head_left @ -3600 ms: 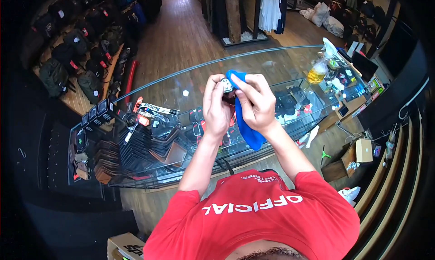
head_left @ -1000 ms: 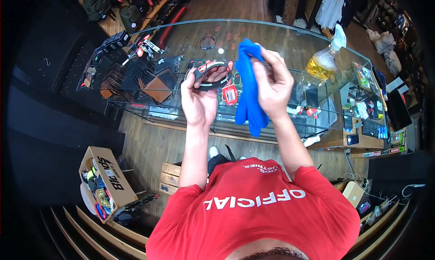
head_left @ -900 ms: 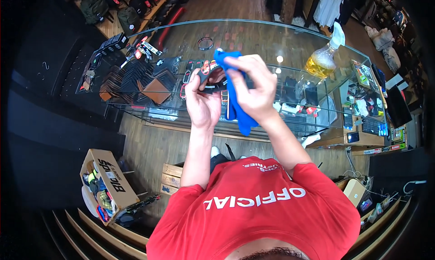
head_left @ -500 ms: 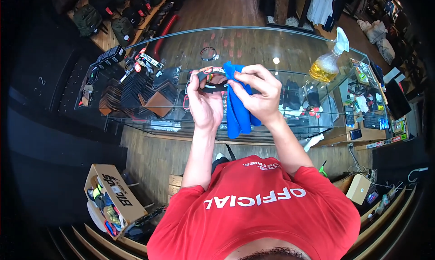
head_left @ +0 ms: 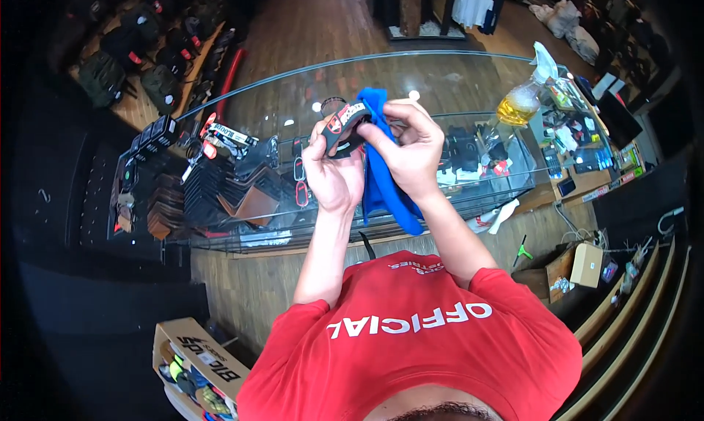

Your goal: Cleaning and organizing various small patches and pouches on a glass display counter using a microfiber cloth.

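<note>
Above the glass counter (head_left: 293,80), my left hand (head_left: 334,175) grips a black wristband (head_left: 345,126) by its left side. Red and white print on the band's outer face is turned up. My right hand (head_left: 416,153) pinches a blue cloth (head_left: 387,193) against the right side of the band, with the thumb close to the print. The cloth hangs below my right fingers toward the counter's near edge. Part of the loop is hidden behind my fingers and the cloth. Just past the band, another dark ring-shaped band (head_left: 334,105) lies on the glass.
At the counter's right stands a spray bottle (head_left: 521,102) with yellow liquid. Inside the case, wallets (head_left: 220,193) are arranged at left. A cardboard box (head_left: 202,355) of colourful items sits at lower left. A green-handled tool (head_left: 521,252) is at lower right.
The wristband has tilted in my hands, bringing its printed face up. My right thumb has moved onto the band's right part, and the cloth has shifted with that hand. The view has shifted slightly.
</note>
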`<state>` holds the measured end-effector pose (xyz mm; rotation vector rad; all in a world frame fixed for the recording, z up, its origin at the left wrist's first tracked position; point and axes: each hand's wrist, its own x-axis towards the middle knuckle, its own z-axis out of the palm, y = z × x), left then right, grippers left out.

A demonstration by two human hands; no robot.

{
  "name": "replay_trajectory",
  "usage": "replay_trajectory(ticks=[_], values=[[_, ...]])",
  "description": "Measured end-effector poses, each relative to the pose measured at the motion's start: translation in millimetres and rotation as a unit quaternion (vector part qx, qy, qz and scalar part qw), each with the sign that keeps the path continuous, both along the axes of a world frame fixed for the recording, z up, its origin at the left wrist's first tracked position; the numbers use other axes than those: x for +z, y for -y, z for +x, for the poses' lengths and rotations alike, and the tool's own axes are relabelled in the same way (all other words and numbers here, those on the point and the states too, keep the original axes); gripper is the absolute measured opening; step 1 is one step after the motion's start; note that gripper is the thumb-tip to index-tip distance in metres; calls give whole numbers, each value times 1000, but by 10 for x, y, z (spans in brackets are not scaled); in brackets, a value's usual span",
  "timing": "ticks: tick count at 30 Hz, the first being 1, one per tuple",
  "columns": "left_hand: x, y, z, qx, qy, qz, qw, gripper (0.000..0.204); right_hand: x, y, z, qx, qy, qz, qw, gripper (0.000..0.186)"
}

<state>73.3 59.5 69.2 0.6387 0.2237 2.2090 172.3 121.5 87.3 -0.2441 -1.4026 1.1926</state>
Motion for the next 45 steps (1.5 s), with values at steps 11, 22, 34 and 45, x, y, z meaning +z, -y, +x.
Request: replay_trajectory(ticks=[11,22,34,45], values=[[262,119,-455,16,-497,-157,853,28,202,-5,185,-252,166,338,891,24],[171,-42,-528,-90,-68,2,994,27,246,364,151,-158,279,261,911,17],[37,-44,-610,-176,103,-67,977,21,63,416,-106,-210,315,349,857,41],[36,-87,-375,-198,257,-135,936,25,-171,394,-60,-263,224,129,930,21]])
